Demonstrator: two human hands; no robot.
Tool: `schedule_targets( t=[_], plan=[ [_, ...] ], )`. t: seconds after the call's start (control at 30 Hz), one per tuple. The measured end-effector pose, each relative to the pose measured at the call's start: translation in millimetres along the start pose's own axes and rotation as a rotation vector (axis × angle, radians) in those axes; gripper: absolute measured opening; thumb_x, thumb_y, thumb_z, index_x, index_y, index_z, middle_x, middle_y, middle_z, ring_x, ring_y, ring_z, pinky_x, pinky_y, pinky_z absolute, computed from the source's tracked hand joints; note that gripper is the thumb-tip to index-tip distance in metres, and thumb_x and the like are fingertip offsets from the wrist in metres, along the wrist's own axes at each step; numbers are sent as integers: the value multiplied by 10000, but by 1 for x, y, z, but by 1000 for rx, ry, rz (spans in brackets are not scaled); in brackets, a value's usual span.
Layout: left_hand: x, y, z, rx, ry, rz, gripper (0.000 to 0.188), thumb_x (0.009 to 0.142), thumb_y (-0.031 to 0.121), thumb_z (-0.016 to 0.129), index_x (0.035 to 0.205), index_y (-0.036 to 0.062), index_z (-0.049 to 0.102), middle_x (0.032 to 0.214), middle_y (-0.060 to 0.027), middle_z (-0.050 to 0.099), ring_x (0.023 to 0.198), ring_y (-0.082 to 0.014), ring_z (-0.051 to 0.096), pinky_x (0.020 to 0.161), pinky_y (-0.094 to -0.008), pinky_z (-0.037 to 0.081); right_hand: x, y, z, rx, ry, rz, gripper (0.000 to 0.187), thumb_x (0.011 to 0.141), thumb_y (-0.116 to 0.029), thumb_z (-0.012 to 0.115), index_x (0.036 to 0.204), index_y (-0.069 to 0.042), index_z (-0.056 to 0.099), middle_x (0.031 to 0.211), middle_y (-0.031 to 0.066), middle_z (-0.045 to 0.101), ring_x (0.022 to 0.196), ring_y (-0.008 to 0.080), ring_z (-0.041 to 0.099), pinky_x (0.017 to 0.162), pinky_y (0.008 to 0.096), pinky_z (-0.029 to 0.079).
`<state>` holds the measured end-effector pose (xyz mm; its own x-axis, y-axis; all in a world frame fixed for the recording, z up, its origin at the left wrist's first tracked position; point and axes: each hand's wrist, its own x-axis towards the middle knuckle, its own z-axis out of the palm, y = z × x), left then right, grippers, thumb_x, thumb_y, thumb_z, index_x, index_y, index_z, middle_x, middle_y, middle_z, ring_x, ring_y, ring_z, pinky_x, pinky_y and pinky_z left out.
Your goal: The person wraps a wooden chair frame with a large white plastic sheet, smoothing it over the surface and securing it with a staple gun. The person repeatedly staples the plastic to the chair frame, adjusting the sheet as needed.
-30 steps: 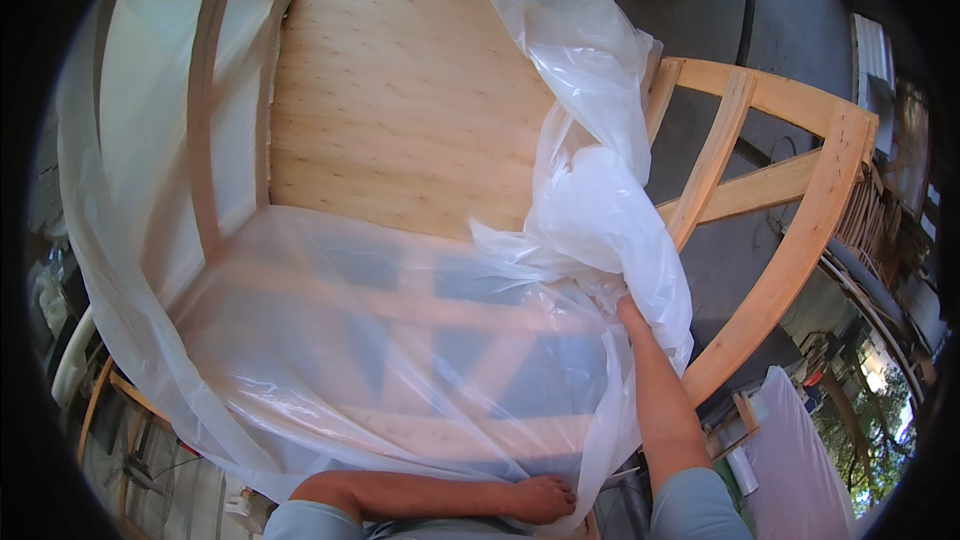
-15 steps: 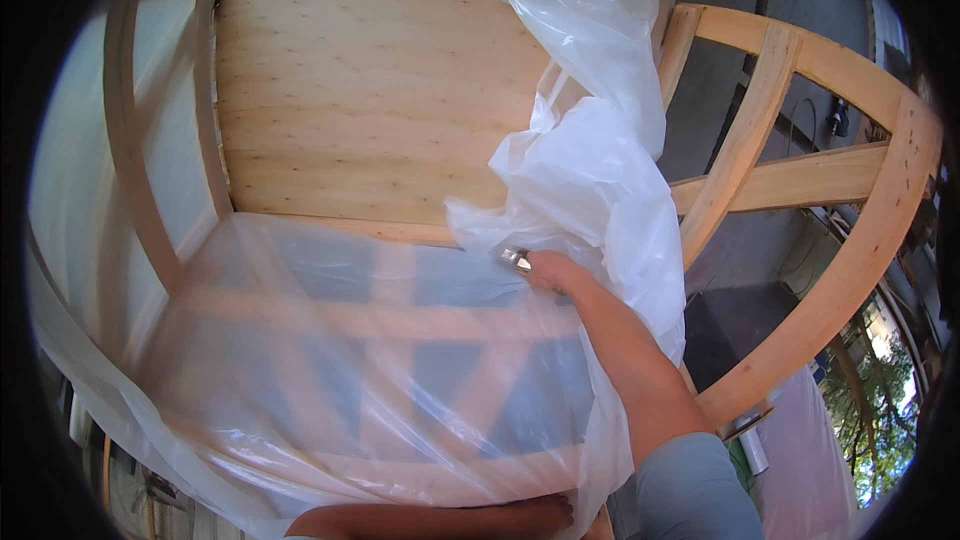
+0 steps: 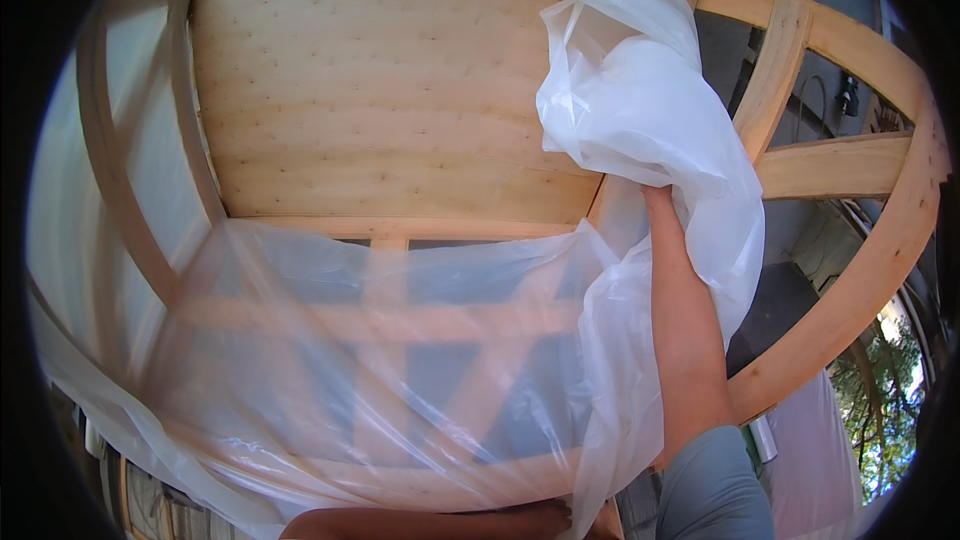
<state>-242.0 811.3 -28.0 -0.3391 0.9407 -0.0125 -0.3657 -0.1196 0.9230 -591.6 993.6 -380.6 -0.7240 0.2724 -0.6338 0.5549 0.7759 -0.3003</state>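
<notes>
Plastic sheeting (image 3: 660, 90) hides the right hand; the left hand (image 3: 545, 517) lies near it (cannot tell either's grip).

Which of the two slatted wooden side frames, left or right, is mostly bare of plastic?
The right side frame: its curved timber stands mostly uncovered, whereas translucent plastic sheeting spans the left side frame.
</notes>
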Motion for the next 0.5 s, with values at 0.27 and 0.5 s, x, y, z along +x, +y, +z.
schedule_targets(
  t=[0.27,0.5],
  plan=[
    [-1,-19,-15,8,7,-59,264,882,189,521,1057,23,628,1081,-150,642,1030,-292,610,982,-394,429,-18,-18,77,-743,-550,-312,346,810,-178,585,1128,-52,638,1066,200,664,998,334,636,872,421,496],
    [-8,-32,-22,-35,27,-82,269,894,197,517,1067,21,625,1083,-151,640,1030,-291,608,978,-392,431,-34,-25,174,-640,-874,-367,376,756,-182,639,1113,-64,650,1045,223,654,977,354,623,842,438,492]
  ],
)
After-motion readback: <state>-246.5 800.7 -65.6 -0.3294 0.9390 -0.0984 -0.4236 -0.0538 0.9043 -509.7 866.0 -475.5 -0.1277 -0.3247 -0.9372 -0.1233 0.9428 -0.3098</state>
